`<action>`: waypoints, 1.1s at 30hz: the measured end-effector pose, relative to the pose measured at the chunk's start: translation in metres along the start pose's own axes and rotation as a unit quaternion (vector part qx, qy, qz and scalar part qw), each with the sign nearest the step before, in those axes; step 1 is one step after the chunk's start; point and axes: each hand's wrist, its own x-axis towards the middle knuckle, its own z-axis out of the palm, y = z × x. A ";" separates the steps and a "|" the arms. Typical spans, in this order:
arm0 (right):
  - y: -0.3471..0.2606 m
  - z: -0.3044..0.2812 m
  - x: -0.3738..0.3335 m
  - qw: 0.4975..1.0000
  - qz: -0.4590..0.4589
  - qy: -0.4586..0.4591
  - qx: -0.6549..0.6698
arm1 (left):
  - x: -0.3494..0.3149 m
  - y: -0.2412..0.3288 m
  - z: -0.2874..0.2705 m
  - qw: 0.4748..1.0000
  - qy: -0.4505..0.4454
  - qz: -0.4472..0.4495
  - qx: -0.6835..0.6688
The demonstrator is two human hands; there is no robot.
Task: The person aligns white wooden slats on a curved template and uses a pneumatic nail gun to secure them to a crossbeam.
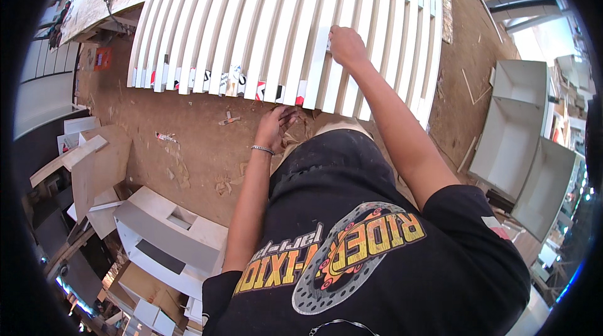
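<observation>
The right hand [347, 46] is pressed, fingers curled, on a long white wooden slat [317, 53] within the panel of parallel white slats [251, 22] laid on the brown chipboard table [188, 141]. The left hand [276, 125] is curled loosely at the panel's near edge; whether anything is pinched cannot be told. White open boxes [515, 135] are seen right, offcuts [94, 160] left.

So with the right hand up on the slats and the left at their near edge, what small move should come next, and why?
Probably press the small white piece under the right hand down between the slats. The fingers already cover it in a gap, and the left hand rests at the slats' near ends, seemingly steadying them.
</observation>
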 end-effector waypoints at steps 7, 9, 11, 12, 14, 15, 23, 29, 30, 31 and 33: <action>-0.014 0.014 -0.058 0.999 -0.001 -0.023 0.029 | -0.013 -0.009 -0.004 0.999 -0.029 -0.014 0.016; -0.015 0.016 -0.072 0.999 -0.006 -0.024 0.023 | -0.017 -0.009 0.004 0.998 -0.054 -0.015 0.025; -0.017 0.018 -0.085 0.999 -0.020 -0.021 0.018 | -0.020 -0.007 0.013 0.996 -0.080 -0.019 0.042; -0.017 0.018 -0.088 0.999 -0.021 -0.018 0.024 | -0.022 -0.007 0.019 0.995 -0.087 -0.018 0.047; -0.019 0.017 -0.095 0.999 -0.026 -0.014 0.035 | -0.024 -0.009 0.030 0.993 -0.100 -0.015 0.057; -0.020 0.017 -0.098 0.999 -0.025 -0.019 0.037 | -0.024 -0.011 0.034 0.992 -0.108 -0.012 0.060; -0.022 0.022 -0.118 0.997 -0.044 -0.028 0.055 | -0.022 -0.023 0.068 0.988 -0.115 0.048 0.092; -0.026 0.021 -0.125 0.998 -0.033 -0.041 0.042 | -0.013 -0.038 0.071 0.983 -0.075 0.138 0.097; -0.027 0.021 -0.127 0.998 -0.036 -0.039 0.043 | -0.008 -0.043 0.070 0.983 -0.072 0.142 0.092; -0.029 0.021 -0.129 0.998 -0.040 -0.036 0.045 | -0.003 -0.048 0.069 0.983 -0.069 0.145 0.086; -0.030 0.020 -0.132 0.997 -0.039 -0.038 0.046 | 0.001 -0.052 0.069 0.982 -0.065 0.154 0.085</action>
